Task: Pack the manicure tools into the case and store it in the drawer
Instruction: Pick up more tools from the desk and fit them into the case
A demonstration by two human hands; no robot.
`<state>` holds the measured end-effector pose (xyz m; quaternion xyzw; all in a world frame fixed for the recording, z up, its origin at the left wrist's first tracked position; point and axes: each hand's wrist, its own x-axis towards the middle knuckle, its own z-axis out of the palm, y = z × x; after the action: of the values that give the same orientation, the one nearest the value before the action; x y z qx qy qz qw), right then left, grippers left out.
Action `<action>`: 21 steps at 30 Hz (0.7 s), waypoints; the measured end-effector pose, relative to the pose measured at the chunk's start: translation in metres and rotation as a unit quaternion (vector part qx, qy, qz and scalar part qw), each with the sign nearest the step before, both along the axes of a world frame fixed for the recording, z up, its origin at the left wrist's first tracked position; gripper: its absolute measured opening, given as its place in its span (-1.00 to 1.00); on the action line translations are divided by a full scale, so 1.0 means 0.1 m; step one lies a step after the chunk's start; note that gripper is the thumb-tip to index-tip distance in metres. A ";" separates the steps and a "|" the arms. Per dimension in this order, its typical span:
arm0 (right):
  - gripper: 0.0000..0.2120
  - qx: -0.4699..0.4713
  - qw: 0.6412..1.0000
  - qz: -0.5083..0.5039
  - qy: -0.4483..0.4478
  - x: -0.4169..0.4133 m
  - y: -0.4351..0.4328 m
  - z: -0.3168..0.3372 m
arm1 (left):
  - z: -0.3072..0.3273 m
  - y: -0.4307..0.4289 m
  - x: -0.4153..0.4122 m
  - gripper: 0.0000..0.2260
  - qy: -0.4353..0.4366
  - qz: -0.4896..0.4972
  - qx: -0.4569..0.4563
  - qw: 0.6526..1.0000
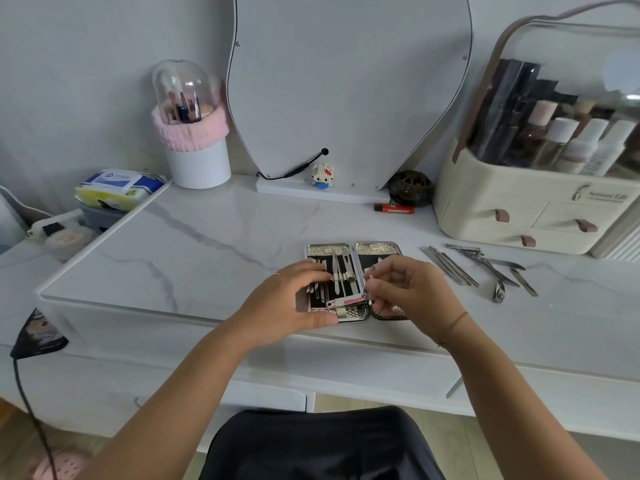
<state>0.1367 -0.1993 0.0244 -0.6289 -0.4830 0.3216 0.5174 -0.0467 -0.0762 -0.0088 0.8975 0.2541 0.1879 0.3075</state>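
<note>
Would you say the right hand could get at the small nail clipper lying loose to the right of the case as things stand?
Probably yes. The nail clipper lies in the open on the marble top, apart from the case, with nothing between it and the right hand, which seems to pinch something small.

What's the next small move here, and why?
Probably the right hand seats the small piece it pinches into the open case, then reaches right. The left hand steadies the case, its left half looks mostly filled, and loose tools lie on the tabletop.
</note>
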 end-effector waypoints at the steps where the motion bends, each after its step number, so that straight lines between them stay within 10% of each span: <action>1: -0.95 -0.009 1.000 0.008 -0.028 -0.01 0.03 0.02 | 0.00 0.00 0.00 -0.32 -0.001 0.000 0.000 1.000; 9: -0.91 -0.069 0.936 0.076 -0.337 -0.22 0.29 0.07 | -0.02 0.01 0.00 -0.40 0.000 0.007 0.004 1.000; 21: -0.88 -0.072 0.938 0.042 -0.336 -0.20 0.23 0.01 | -0.03 0.01 0.00 -0.39 0.000 0.007 0.017 1.000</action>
<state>0.1165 -0.1764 0.0257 -0.7149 -0.6303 0.1474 0.2645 -0.0464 -0.0753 -0.0123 0.9009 0.2573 0.1939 0.2907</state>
